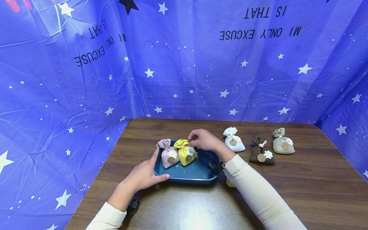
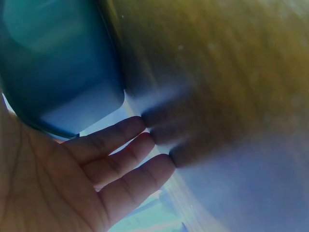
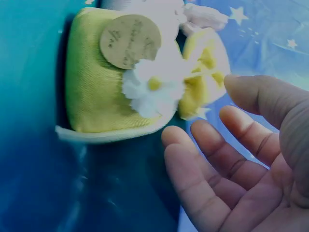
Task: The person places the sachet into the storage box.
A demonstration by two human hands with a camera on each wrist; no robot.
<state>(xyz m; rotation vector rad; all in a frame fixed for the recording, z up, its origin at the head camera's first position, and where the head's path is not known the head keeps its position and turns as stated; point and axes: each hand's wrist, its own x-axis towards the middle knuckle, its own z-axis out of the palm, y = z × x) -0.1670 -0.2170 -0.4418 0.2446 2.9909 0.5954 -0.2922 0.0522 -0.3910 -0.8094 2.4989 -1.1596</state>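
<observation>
A dark teal tray (image 1: 198,171) sits on the table with two drawstring sachets inside, side by side. The pinkish-lilac sachet (image 1: 165,157) lies at the left; the yellow sachet (image 1: 183,156), bearing a white flower and a round tag, lies beside it. My left hand (image 1: 142,175) touches the tray's left end, index finger and thumb spread along the rim. In the left wrist view its other fingers (image 2: 130,186) extend outside the tray. My right hand (image 1: 204,140) hovers by the yellow sachet's gathered neck, fingers loosely bent. Nothing is between thumb and fingers in the right wrist view.
On the table to the right lie a white sachet (image 1: 235,143), a dark brown sachet (image 1: 256,156) and a beige sachet (image 1: 280,145). Part of another yellow item (image 1: 230,183) shows beneath the right forearm. A blue star-printed curtain (image 1: 195,80) hangs behind the table.
</observation>
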